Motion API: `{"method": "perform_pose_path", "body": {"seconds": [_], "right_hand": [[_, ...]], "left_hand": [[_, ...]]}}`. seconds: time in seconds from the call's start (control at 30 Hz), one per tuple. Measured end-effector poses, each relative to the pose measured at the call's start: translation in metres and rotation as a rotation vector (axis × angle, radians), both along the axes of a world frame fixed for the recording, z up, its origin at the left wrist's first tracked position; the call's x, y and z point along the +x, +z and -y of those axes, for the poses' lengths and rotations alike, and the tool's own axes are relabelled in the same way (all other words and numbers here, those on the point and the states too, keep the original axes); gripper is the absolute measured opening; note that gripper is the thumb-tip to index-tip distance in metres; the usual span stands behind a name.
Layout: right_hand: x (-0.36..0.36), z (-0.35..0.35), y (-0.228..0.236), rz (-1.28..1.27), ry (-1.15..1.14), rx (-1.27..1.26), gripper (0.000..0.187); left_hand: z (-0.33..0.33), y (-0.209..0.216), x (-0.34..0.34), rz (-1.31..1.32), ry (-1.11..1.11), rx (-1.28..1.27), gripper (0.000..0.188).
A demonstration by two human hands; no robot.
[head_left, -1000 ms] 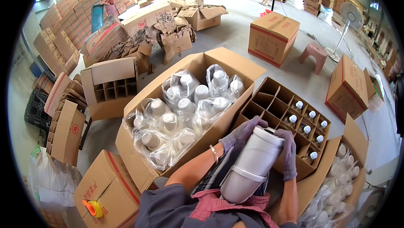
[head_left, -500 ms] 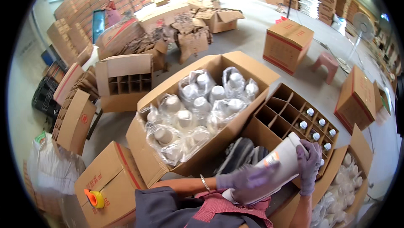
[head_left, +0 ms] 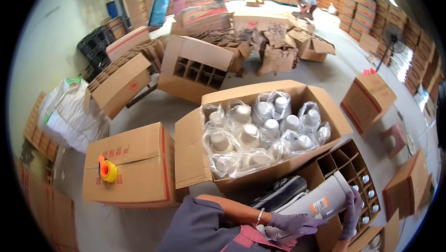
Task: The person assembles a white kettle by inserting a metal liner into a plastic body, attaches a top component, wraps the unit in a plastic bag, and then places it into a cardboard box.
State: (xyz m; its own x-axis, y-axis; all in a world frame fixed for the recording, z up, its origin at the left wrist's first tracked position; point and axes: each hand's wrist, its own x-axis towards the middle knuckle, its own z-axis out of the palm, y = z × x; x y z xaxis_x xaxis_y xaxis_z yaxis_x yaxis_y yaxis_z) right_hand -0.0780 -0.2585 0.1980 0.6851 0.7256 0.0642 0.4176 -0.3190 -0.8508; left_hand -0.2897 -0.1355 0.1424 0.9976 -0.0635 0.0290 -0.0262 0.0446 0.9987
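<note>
A pale grey cylinder (head_left: 332, 194) with an orange and white label lies slanted across my lap; its kind is unclear. Gloved in grey-purple, my right hand (head_left: 352, 212) is closed around its upper end. My left hand (head_left: 297, 224), in a matching glove, has its fingers stretched out along the lower side, beside the cylinder. Just beyond stands an open carton (head_left: 344, 124) full of plastic-wrapped, white-topped bottles (head_left: 272, 129). To the right of the cylinder, a divided carton (head_left: 355, 159) has white-capped bottles (head_left: 370, 193) in several cells and other cells bare.
A closed carton (head_left: 139, 159) at my left carries an orange and yellow tape dispenser (head_left: 108, 170). Cartons with dividers (head_left: 200, 68), a white sack (head_left: 72, 112) and torn cardboard (head_left: 278, 56) lie beyond. A pink stool (head_left: 395, 138) stands right. Two people work far back.
The view has swung left, so the scene sits further right. My left hand, blurred over the cylinder before, is now lower along its side. The right hand still holds the upper end.
</note>
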Motion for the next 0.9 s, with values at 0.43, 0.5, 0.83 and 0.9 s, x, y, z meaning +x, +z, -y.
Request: {"method": "perform_pose_path", "body": {"seconds": [0.43,0.5,0.83,0.9], "right_hand": [[0.001,-0.024,0.024,0.13,0.312,-0.076,0.062],[0.017,-0.005,0.014,-0.015,0.414,0.097,0.063],[-0.004,-0.029,0.019,0.136,0.38,0.182,0.048],[0.007,-0.016,-0.003,0.157,0.219,0.111,0.049]], "left_hand": [[0.032,-0.034,0.025,0.248,0.063,0.158,0.03],[-0.026,0.002,0.002,-0.047,-0.118,-0.229,0.029],[-0.01,-0.031,0.006,0.144,-0.034,0.027,0.037],[-0.032,-0.02,0.001,0.013,-0.056,-0.166,0.032]]}}
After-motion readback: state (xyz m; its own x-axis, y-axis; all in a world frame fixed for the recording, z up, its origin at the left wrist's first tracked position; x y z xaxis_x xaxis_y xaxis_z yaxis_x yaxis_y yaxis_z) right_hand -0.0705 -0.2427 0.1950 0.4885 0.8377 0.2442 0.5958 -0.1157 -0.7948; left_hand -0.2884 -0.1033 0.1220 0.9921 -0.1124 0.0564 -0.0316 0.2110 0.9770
